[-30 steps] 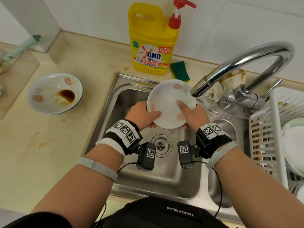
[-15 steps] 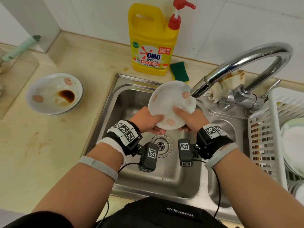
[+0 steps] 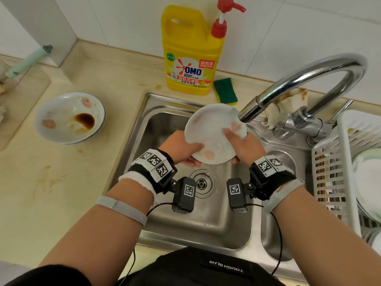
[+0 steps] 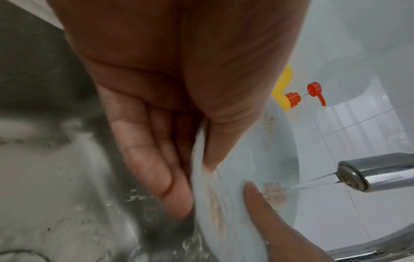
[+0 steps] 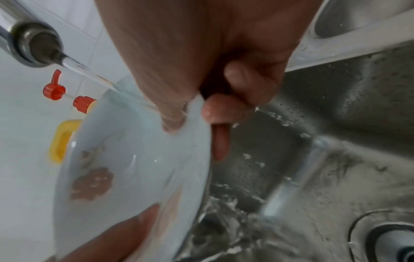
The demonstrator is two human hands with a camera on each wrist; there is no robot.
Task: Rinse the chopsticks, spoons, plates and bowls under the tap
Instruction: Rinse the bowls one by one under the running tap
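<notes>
A small white plate [image 3: 214, 131] is held tilted over the sink [image 3: 177, 221], its far right rim set under the tap [image 3: 250, 112] so that the thin stream strikes the face and, it seems, drains into the basin. It is gripped at the near left rim by the left hand [image 3: 181, 147] and at the right by the right hand [image 3: 245, 147], thumbs on the face, fingers behind. On the worktop [image 3: 51, 182] at the left, a bowl [image 3: 70, 116] holds a dark sauce puddle; rinsed white dishes sit in the rack [image 3: 348, 162] at the right.
</notes>
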